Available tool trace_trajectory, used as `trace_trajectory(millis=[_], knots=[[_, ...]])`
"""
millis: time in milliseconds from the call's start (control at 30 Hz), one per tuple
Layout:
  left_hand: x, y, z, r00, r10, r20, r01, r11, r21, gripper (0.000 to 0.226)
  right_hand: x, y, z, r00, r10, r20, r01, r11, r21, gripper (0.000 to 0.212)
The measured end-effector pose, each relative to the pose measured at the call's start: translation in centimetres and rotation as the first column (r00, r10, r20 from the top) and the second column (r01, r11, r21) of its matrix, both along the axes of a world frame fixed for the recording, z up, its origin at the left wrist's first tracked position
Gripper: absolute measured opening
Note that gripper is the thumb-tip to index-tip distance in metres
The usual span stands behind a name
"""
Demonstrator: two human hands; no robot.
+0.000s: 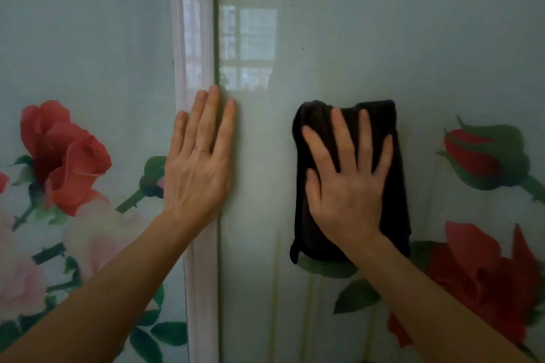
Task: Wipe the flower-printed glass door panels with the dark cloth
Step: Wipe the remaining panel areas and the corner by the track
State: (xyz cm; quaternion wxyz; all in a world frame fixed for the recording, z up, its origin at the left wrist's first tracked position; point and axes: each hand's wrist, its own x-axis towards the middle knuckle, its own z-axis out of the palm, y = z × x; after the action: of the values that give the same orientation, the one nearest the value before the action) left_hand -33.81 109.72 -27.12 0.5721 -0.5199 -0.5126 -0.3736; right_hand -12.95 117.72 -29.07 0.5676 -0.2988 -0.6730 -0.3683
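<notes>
left hand: bare — thin ring on one finger | right hand: bare | forearms: bare

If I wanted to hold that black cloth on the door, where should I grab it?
Probably its middle, coming straight at the glass from the front. The cloth lies folded flat against the upright door panel, so little sticks out to pinch; the right hand presses it with spread fingers.

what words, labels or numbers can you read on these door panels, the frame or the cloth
No readable text anywhere.
The left glass panel and right glass panel carry only printed roses.
The dark cloth, the pale frame strip and the ring on the left hand show no writing.
</notes>
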Motion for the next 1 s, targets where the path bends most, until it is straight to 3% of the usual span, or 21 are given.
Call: trace_trajectory(millis=[133,367,500,733,1000], knots=[[1.8,1.2,0.0,0.999,-0.02,0.044,0.018,0.999,0.044,0.063,-2.4,-1.2,0.1,0.989,-0.03,-0.148,0.021,0.998,-0.063,0.063],[2.9,1.4,-0.2,0.994,-0.033,0.1,0.035,0.999,-0.017,0.059,0.2,-0.3,-0.2,0.997,0.042,0.065,-0.043,0.999,0.011,0.06],[3.6,1.4,0.2,0.998,-0.038,0.048,0.04,0.998,-0.05,0.061,2.9,0.7,-0.1,0.997,-0.023,-0.068,0.02,0.999,-0.042,0.061],[6.9,3.3,-0.1,0.984,-0.135,0.112,0.141,0.989,-0.046,0.061,3.1,0.1,-0.4,0.998,-0.048,-0.037,0.044,0.995,-0.093,0.057],[7.2,3.9,-0.1,0.989,-0.104,0.107,0.106,0.994,-0.013,0.063,1.5,0.1,-1.3,0.985,-0.05,-0.166,0.036,0.995,-0.09,0.059]])
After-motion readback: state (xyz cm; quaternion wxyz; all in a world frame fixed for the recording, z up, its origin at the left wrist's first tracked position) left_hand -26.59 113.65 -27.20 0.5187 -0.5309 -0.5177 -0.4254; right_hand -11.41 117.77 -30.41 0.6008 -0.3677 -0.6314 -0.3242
